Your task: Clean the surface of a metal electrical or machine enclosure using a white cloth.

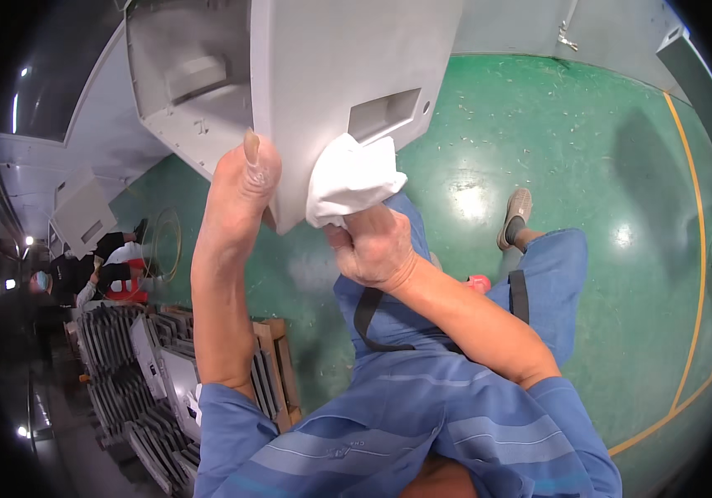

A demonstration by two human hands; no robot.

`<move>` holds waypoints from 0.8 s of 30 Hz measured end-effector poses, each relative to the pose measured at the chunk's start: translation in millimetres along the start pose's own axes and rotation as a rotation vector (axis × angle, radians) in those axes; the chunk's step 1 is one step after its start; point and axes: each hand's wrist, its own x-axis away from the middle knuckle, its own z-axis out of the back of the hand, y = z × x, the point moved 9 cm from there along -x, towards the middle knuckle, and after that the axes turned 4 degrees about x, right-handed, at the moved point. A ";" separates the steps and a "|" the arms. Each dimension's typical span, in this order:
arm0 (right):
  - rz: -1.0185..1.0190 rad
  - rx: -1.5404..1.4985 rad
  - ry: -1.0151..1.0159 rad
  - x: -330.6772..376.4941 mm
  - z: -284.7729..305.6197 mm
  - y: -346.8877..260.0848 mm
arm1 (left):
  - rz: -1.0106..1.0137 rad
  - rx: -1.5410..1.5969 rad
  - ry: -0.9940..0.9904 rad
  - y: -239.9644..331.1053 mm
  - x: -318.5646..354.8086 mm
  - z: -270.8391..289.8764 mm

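Note:
A large light-grey sheet-metal housing (314,75) tilts down in front of me from the upper edge, with a rectangular recess and a small round hole in its face. My left hand (246,170) is closed at its lower left edge, thumb up; the other fingers are mostly hidden. In my right hand (377,249) is a bunched white cloth (348,178), pressed against the face just below the recess. The fingertips are covered by the cloth. Left of my thumb, the housing's open inner side shows.
Stacked grey metal panels (107,340) stand at the lower left beside wooden boards (281,365). Farther left, a person (70,274) is near another grey housing (82,212). A small red object (478,283) lies by my legs; a yellow line (692,183) crosses the green floor (530,133).

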 end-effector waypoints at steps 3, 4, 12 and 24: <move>-0.223 0.000 0.027 -0.3 4.7 34.7 | -0.055 -0.018 0.028 11.7 -5.6 -6.0; -0.262 0.053 0.004 0.2 5.9 42.6 | -0.021 -0.026 0.023 14.6 -4.4 -6.7; 0.006 -0.009 0.016 -52.3 40.0 8.1 | -0.001 -0.041 0.148 25.4 -19.0 -9.2; -0.683 0.054 -0.043 -25.1 -63.2 209.7 | 0.235 -0.183 0.236 34.3 -12.8 -8.6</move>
